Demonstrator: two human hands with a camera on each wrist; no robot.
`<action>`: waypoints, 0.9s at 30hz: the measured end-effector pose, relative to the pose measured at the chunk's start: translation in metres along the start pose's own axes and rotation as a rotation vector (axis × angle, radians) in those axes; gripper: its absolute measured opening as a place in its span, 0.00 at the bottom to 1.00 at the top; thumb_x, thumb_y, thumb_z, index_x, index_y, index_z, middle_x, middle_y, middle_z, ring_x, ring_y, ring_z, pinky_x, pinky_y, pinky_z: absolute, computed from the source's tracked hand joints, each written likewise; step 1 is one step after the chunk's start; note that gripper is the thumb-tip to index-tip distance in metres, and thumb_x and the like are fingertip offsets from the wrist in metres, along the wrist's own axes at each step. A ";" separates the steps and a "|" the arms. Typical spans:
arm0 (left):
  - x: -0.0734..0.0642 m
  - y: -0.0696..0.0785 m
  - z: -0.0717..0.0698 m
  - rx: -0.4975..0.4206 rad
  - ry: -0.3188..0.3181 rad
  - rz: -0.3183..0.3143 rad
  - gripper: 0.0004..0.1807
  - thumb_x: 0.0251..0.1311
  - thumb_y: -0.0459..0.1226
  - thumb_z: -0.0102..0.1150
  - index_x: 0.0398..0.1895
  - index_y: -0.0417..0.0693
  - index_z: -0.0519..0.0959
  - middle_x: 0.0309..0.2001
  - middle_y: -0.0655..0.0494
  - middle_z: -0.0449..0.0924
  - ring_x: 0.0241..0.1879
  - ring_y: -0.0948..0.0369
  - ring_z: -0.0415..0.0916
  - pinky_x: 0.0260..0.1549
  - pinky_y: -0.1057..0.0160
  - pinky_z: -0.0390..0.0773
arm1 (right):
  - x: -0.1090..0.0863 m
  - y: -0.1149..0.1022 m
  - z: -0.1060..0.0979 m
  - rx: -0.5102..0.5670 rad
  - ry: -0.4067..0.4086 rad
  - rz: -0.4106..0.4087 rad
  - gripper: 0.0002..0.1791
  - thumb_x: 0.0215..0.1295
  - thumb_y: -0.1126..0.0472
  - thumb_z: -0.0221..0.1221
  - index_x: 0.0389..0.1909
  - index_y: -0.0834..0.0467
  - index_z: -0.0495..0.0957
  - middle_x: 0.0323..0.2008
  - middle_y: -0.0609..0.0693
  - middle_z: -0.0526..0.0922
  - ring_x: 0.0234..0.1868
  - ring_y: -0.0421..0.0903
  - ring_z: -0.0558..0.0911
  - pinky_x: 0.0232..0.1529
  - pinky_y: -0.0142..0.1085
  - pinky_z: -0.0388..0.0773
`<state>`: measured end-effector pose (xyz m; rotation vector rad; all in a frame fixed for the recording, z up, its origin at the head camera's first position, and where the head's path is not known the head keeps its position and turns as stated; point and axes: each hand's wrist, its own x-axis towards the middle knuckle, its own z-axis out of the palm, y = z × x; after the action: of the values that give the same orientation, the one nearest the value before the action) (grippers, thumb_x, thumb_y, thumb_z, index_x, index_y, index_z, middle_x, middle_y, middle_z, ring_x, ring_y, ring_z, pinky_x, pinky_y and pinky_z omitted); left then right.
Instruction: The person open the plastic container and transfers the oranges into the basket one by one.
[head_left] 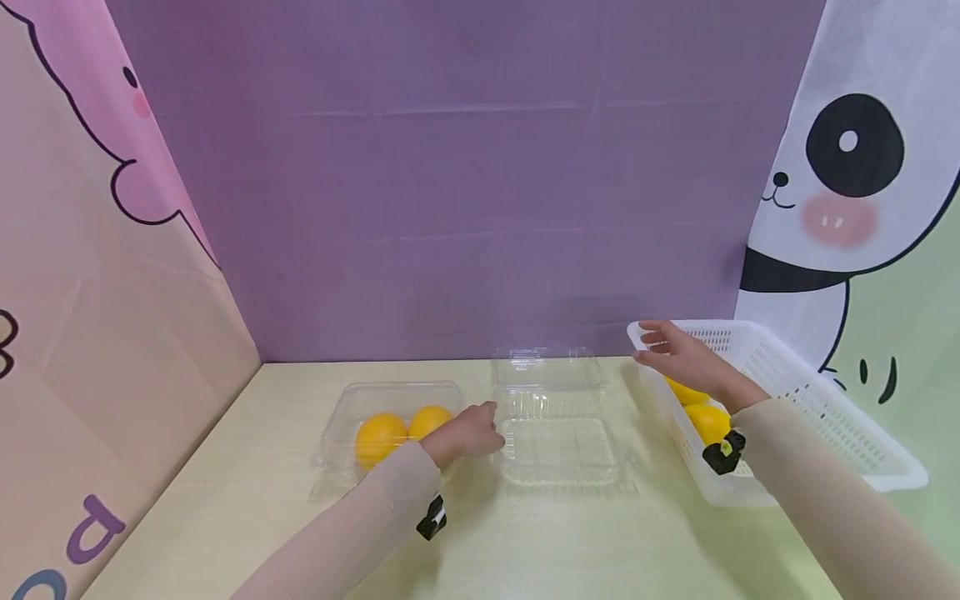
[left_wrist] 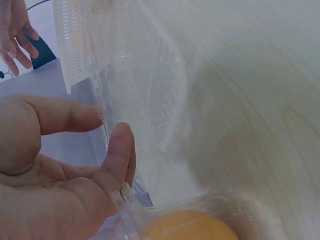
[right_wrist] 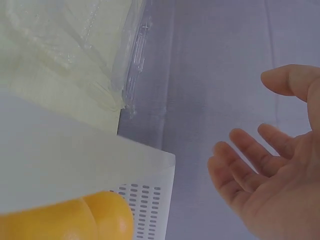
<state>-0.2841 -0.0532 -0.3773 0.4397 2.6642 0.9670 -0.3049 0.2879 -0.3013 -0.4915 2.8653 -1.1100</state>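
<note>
My left hand (head_left: pixel 468 432) is at the left edge of a clear plastic clamshell box (head_left: pixel 558 450) whose lid stands raised at the back. In the left wrist view, the thumb and a finger (left_wrist: pixel 119 145) pinch its thin rim between them. No fruit shows in that box. To its left sits a closed clear box (head_left: pixel 341 417) with two oranges (head_left: pixel 381 439) inside. Over the far left corner of a white perforated basket (head_left: pixel 832 417) hovers my right hand (head_left: pixel 686 360), its fingers loosely spread and holding nothing. Oranges (head_left: pixel 707 423) lie in the basket beneath it.
The boxes stand on a pale wood-grain table (head_left: pixel 525 550). A purple cloth backdrop (head_left: pixel 465 208) rises behind its far edge. Printed cartoon panels flank both sides, with a panda (head_left: pixel 847 217) at the right behind the basket.
</note>
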 end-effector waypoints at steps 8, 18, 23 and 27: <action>-0.003 0.001 -0.003 -0.014 -0.002 -0.020 0.40 0.63 0.37 0.57 0.74 0.28 0.54 0.63 0.34 0.72 0.63 0.44 0.70 0.64 0.47 0.68 | 0.003 -0.002 0.005 0.022 0.011 -0.038 0.38 0.75 0.48 0.55 0.76 0.62 0.53 0.70 0.69 0.63 0.67 0.65 0.66 0.65 0.61 0.66; -0.004 0.003 -0.004 -0.033 0.028 -0.027 0.41 0.65 0.42 0.56 0.75 0.30 0.54 0.71 0.32 0.59 0.70 0.42 0.59 0.70 0.45 0.59 | 0.003 -0.007 0.010 0.051 0.021 -0.062 0.35 0.76 0.52 0.55 0.76 0.62 0.55 0.69 0.66 0.65 0.66 0.64 0.68 0.63 0.60 0.69; -0.002 0.002 -0.006 -0.064 0.047 -0.010 0.41 0.66 0.43 0.56 0.76 0.32 0.54 0.72 0.31 0.57 0.71 0.41 0.58 0.69 0.43 0.59 | 0.004 -0.006 0.015 0.034 0.024 -0.080 0.34 0.75 0.52 0.55 0.74 0.63 0.57 0.69 0.66 0.65 0.66 0.64 0.68 0.62 0.59 0.71; -0.001 0.002 -0.009 -0.077 0.079 -0.002 0.39 0.67 0.43 0.55 0.76 0.34 0.55 0.70 0.33 0.60 0.68 0.43 0.62 0.67 0.44 0.63 | 0.003 -0.005 0.019 0.023 0.027 -0.079 0.33 0.75 0.52 0.55 0.74 0.63 0.58 0.69 0.67 0.66 0.67 0.65 0.67 0.62 0.60 0.70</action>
<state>-0.2857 -0.0574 -0.3687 0.3894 2.6846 1.1044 -0.3040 0.2709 -0.3114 -0.5985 2.8760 -1.1678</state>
